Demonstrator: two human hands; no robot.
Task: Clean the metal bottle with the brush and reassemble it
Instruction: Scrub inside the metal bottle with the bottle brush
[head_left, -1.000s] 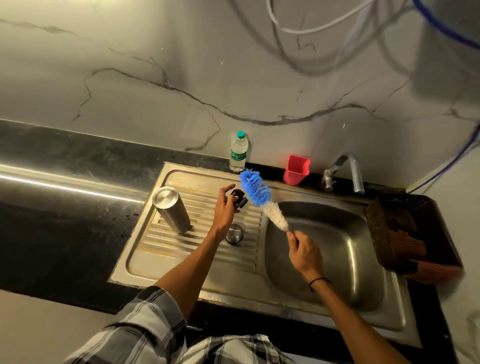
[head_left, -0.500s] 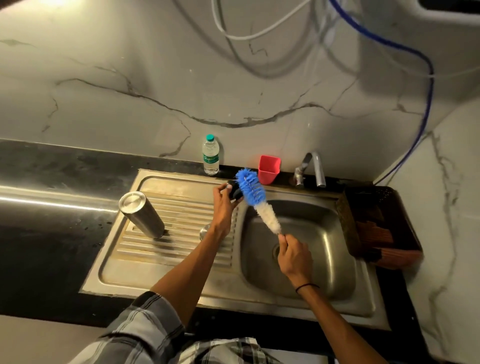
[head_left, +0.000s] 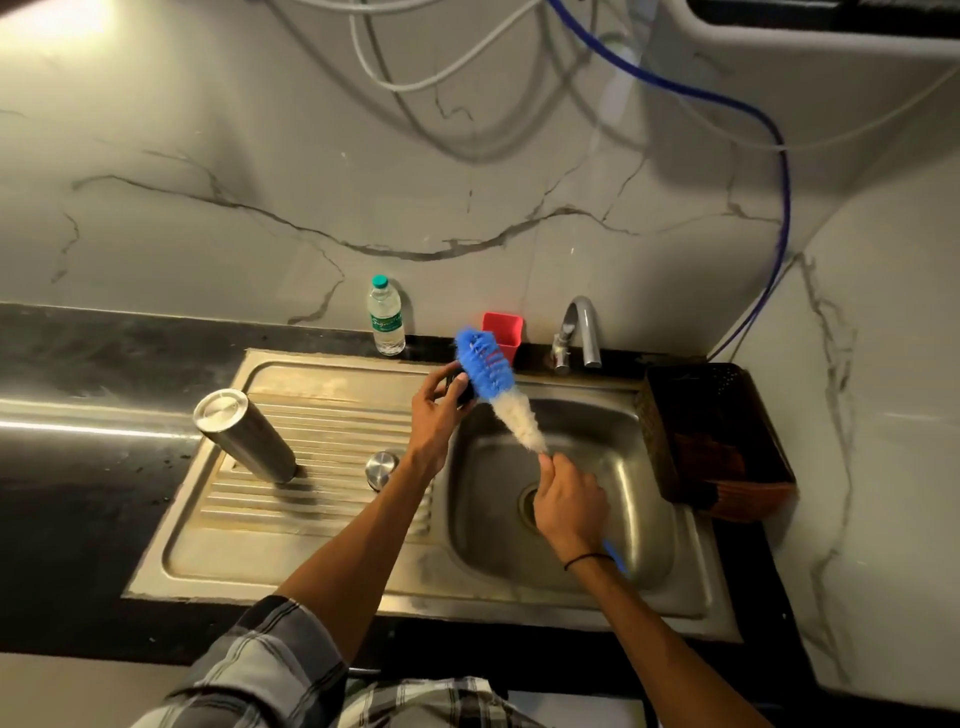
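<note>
- left hand (head_left: 435, 415) raised over the inner edge of the draining board, forearm reaching up from the lower left, wrist bent slightly; fingers and thumb curl round a small dark part (head_left: 461, 388), probably the bottle's cap piece, held against the blue bristles.
- right hand (head_left: 569, 501) over the sink basin (head_left: 639, 499), forearm coming in from the lower right, thin black band at the wrist; fingers wrapped round the brush handle, whose blue end pokes out past the wrist.
- brush (head_left: 496, 387) slants up and away from the right hand: white bristles nearest the grip, blue bristles at the far tip, touching the dark part in the left hand.
- metal bottle (head_left: 245, 435) stands base-up on the ribbed draining board (head_left: 311, 499), well left of both hands, touched by neither.
- small round metal lid (head_left: 382, 465) sits on the board just left of the left forearm.
- at the back of the dark surface (head_left: 93, 493): plastic water bottle (head_left: 385, 322), red cup (head_left: 503, 332) behind the brush tip, tap (head_left: 582, 332).
- brown basket (head_left: 711, 436) right of the basin.
</note>
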